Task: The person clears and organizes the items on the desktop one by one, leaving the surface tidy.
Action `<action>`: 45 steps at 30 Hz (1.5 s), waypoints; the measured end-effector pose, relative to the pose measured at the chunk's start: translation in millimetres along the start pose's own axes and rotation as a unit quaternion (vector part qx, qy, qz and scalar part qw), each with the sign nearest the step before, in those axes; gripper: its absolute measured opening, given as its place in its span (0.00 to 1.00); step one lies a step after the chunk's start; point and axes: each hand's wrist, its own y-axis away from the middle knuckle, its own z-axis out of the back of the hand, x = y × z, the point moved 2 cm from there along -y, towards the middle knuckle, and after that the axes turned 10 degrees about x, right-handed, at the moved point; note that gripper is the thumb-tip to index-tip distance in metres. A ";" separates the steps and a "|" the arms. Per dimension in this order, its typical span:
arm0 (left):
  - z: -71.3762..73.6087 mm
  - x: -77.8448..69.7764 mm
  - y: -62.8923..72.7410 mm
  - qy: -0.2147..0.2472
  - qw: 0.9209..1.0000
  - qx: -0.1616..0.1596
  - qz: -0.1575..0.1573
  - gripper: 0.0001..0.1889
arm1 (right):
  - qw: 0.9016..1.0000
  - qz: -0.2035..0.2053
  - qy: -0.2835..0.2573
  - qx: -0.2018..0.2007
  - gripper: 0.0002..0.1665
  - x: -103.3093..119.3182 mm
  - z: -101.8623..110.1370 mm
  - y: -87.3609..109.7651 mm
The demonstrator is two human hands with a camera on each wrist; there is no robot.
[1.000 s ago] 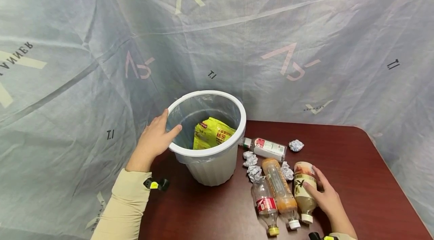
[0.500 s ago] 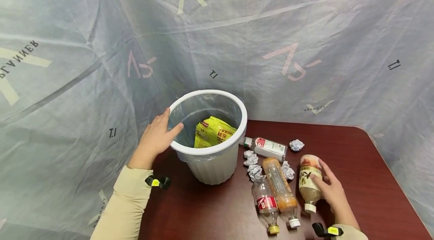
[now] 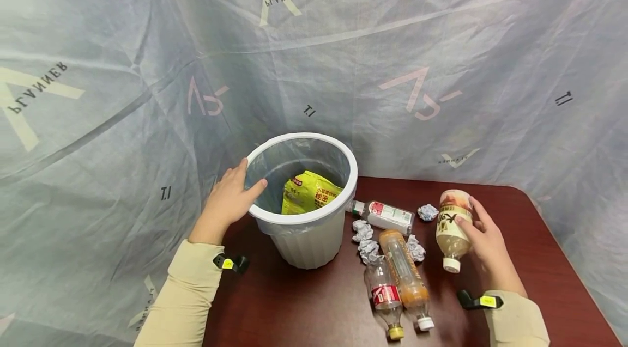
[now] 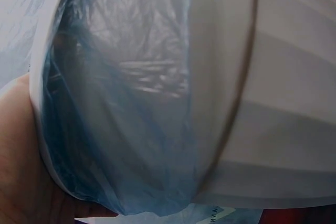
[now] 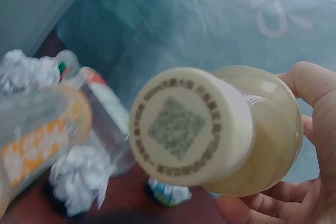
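In the head view my left hand (image 3: 230, 200) holds the left rim of a white trash bin (image 3: 309, 246), its thumb over the opening. The left wrist view shows that hand at the bin's rim (image 4: 38, 77), beside the bluish liner (image 4: 142, 77). Inside the bin rests a yellow snack bag (image 3: 309, 193). My right hand (image 3: 485, 235) grips a cream-labelled drink bottle (image 3: 453, 227) above the table, cap pointing down toward me. The right wrist view looks at its white cap (image 5: 178, 127), printed with a square code, with fingers curled round the bottle's far side.
Right of the bin lie a red-labelled bottle (image 3: 385, 295), an orange-labelled bottle (image 3: 404, 271) and a clear bottle (image 3: 390, 217). Several crumpled paper balls (image 3: 368, 251) are among them, one paper ball (image 3: 428, 212) farther back. A grey fabric sheet (image 3: 314, 53) hangs behind the dark red table (image 3: 294, 303).
My right hand has lifted the cream-labelled bottle from beside the orange-labelled one, moving it up and away toward the back of the table. My left hand stays at the bin's rim.
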 end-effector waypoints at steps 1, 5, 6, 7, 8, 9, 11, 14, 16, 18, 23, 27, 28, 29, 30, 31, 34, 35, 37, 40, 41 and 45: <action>0.1 -0.8 0.2 0.001 1.000 0.000 -0.001 0.49 | 1.000 0.004 0.005 0.000 0.45 6.2 0.4 -2.2; -0.9 -2.3 -0.2 0.004 1.000 0.000 0.000 0.49 | 0.999 0.017 0.039 0.006 0.45 29.8 1.6 -12.1; -1.4 -2.4 -0.3 0.004 1.000 0.002 0.001 0.49 | 0.999 0.020 0.040 0.008 0.46 35.2 1.5 -15.0; -2.0 -2.7 -0.4 0.004 1.000 0.003 0.000 0.49 | 0.999 0.023 0.043 0.009 0.46 40.4 1.2 -17.9; -2.5 -2.7 -0.5 0.004 1.000 0.003 0.001 0.49 | 0.999 0.026 0.041 0.012 0.46 45.9 0.6 -20.8; -2.9 -2.8 -0.5 0.005 1.000 0.004 0.001 0.49 | 0.999 0.028 0.036 0.015 0.46 51.1 -0.2 -23.8; -3.3 -3.4 -0.1 0.005 1.000 0.002 -0.001 0.49 | 0.999 0.034 0.027 0.023 0.46 61.7 -2.4 -29.9; -3.2 -3.9 0.7 0.005 1.000 -0.004 -0.003 0.49 | 0.998 0.037 0.018 0.037 0.47 78.4 -7.3 -39.4; -3.3 -4.0 1.1 0.005 1.000 -0.007 -0.004 0.49 | 0.998 0.040 0.016 0.046 0.47 90.4 -11.7 -45.7; -3.4 -3.9 1.5 0.004 1.000 -0.011 -0.003 0.49 | 0.998 0.045 0.013 0.052 0.47 103.0 -17.4 -52.3; -3.6 -4.5 2.1 0.001 1.000 -0.013 -0.003 0.48 | 0.996 0.057 -0.001 0.072 0.46 133.7 -36.9 -62.4; -3.8 -3.9 1.5 -0.004 1.000 -0.008 -0.004 0.49 | 0.994 0.062 -0.006 0.089 0.46 158.4 -55.5 -64.3; -3.8 -3.8 1.3 -0.004 1.000 -0.008 -0.004 0.49 | 0.994 0.063 -0.004 0.091 0.46 164.6 -60.0 -64.9; -3.7 -3.3 0.8 -0.004 1.000 -0.008 -0.005 0.49 | 0.993 0.066 -0.001 0.093 0.46 170.7 -64.4 -65.8; -3.6 -3.0 0.5 -0.003 1.000 -0.007 -0.004 0.49 | 0.993 0.069 0.003 0.093 0.46 177.1 -68.8 -66.8; -3.3 -2.6 0.2 -0.003 1.000 -0.007 -0.004 0.49 | 0.993 0.071 0.008 0.094 0.46 183.3 -73.2 -68.0; -2.6 -1.8 -0.6 -0.002 1.000 -0.007 -0.005 0.49 | 0.992 0.077 0.018 0.097 0.45 201.3 -86.9 -71.9; -2.3 -1.5 -0.6 -0.002 1.000 -0.007 -0.006 0.49 | 0.992 0.079 0.020 0.101 0.45 207.6 -92.1 -72.8; -1.8 -0.9 -0.6 -0.004 1.000 -0.007 -0.008 0.50 | 0.991 0.079 0.019 0.109 0.44 219.9 -102.9 -75.2; -1.5 0.0 -0.4 -0.007 1.000 -0.007 -0.008 0.50 | 0.989 0.080 0.020 0.123 0.44 238.0 -120.7 -78.4; -1.2 0.1 -0.1 -0.007 1.000 -0.008 -0.008 0.50 | 0.988 0.080 0.021 0.128 0.44 243.8 -127.0 -78.9; 0.0 -1.0 1.6 -0.008 1.000 -0.007 -0.006 0.50 | 0.986 0.079 0.029 0.146 0.44 263.0 -152.0 -78.4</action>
